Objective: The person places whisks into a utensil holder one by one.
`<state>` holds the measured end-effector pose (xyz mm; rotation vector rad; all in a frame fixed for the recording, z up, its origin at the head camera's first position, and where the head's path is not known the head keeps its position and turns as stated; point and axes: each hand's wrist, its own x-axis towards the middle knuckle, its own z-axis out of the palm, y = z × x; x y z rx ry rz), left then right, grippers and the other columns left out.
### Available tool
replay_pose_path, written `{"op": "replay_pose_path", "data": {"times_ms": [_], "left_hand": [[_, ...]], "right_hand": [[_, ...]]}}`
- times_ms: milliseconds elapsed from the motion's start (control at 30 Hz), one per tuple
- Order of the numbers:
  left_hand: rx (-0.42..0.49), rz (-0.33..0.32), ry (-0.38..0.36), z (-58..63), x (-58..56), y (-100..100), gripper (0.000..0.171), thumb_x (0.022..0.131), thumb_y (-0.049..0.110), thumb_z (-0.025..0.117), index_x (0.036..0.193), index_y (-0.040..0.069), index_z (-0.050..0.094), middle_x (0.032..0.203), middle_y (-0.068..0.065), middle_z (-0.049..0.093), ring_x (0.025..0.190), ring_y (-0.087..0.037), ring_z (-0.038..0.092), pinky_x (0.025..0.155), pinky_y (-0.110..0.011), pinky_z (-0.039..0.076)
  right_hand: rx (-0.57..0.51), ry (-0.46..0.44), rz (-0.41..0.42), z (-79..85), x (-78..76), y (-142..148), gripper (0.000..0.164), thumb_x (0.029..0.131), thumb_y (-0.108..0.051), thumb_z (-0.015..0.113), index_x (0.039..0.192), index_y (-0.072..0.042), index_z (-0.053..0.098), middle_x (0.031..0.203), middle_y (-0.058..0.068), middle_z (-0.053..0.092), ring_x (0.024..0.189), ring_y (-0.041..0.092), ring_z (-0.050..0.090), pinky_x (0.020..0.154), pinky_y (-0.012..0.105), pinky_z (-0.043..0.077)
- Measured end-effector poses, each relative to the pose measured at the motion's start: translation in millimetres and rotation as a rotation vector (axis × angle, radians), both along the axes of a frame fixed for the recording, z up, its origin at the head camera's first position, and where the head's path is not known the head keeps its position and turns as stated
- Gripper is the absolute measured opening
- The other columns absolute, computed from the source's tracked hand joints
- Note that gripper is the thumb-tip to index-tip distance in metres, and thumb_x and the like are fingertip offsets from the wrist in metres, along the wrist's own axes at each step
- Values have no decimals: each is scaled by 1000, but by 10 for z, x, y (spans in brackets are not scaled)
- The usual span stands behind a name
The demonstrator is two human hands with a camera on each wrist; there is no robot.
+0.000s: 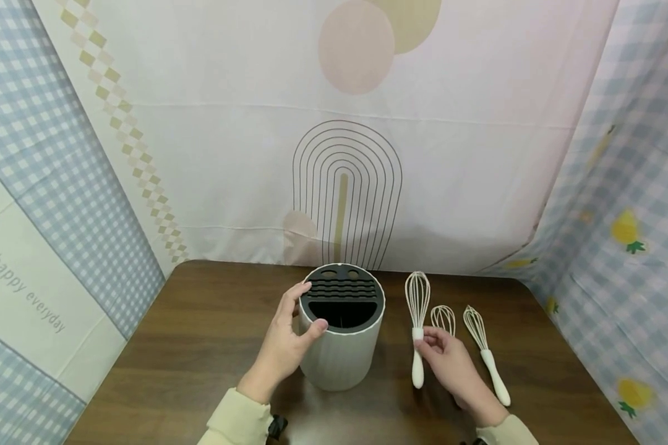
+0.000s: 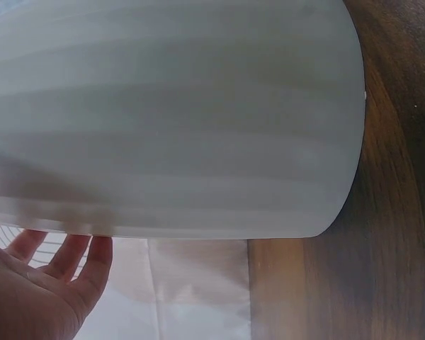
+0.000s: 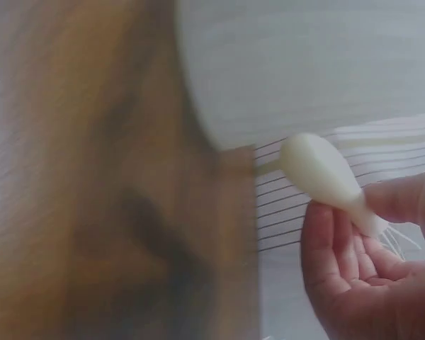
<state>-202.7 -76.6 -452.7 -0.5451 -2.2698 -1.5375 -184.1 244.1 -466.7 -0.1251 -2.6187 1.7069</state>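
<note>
Steadying holder (image 1: 342, 355), lower centre | left hand (image 1: 281, 346) curved round it, likely against tipping | right hand (image 1: 449, 363) pinching whisk (image 1: 418, 334) mid-length, lower right, apparently for control

The person wears a pale, creamy yellow top, and the left sleeve (image 1: 235, 421) and right sleeve (image 1: 509, 432) match in colour, both plain and reaching about to the wrist. I can see soft creases in the left one near its end. Against it sits a small black fitting (image 1: 277, 426), knobbly in outline; a black sliver (image 1: 479, 441) shows by the other, too cut off for me to make out. Left hand (image 1: 289, 340) and right hand (image 1: 449, 360) are bare.
</note>
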Motion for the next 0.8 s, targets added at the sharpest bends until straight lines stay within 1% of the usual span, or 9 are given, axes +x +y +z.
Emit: {"op": "replay_pose_path", "data": {"times_ms": [133, 300, 367, 567, 667, 800], "left_hand": [[-7, 1, 0, 6, -6, 2, 68, 88, 35, 70, 146, 29, 36, 152, 2, 33, 128, -18, 43, 98, -46, 42], [4, -3, -6, 10, -4, -6, 67, 88, 35, 70, 145, 30, 36, 152, 3, 33, 128, -17, 43, 98, -52, 41], [9, -5, -11, 10, -4, -5, 67, 87, 36, 69, 146, 31, 36, 152, 4, 33, 128, -17, 43, 98, -53, 41], [11, 2, 2, 5, -9, 4, 67, 87, 33, 70, 145, 30, 37, 151, 3, 35, 126, -16, 44, 98, -48, 42], [7, 18, 4, 9, -3, 19, 68, 86, 29, 71, 145, 26, 38, 150, 2, 36, 125, -17, 45, 97, -46, 42], [19, 27, 3, 29, 6, 52, 70, 83, 21, 71, 145, 14, 39, 149, -8, 38, 123, -25, 47, 97, -50, 42]], "right_hand": [[-111, 51, 13, 188, 4, -53, 38, 95, -16, 63, 126, 3, 54, 111, 19, 60, 93, 12, 63, 78, 28, 53], [-183, 111, 28, 371, 8, -112, 42, 96, -18, 61, 130, 3, 49, 118, 21, 56, 101, 7, 61, 83, 27, 52], [-204, 141, 28, 439, 6, -132, 43, 96, -18, 60, 131, 4, 47, 118, 21, 56, 100, 8, 61, 82, 29, 53], [-300, 239, 43, 597, -2, -192, 40, 96, -14, 60, 128, 6, 45, 112, 20, 54, 94, 13, 63, 79, 32, 55], [-345, 278, 55, 654, 2, -219, 37, 96, -12, 60, 125, 5, 45, 110, 18, 55, 92, 14, 64, 79, 32, 55], [-415, 324, 50, 719, 10, -252, 34, 96, -9, 60, 123, 4, 44, 107, 14, 56, 89, 15, 63, 76, 30, 54]]}}
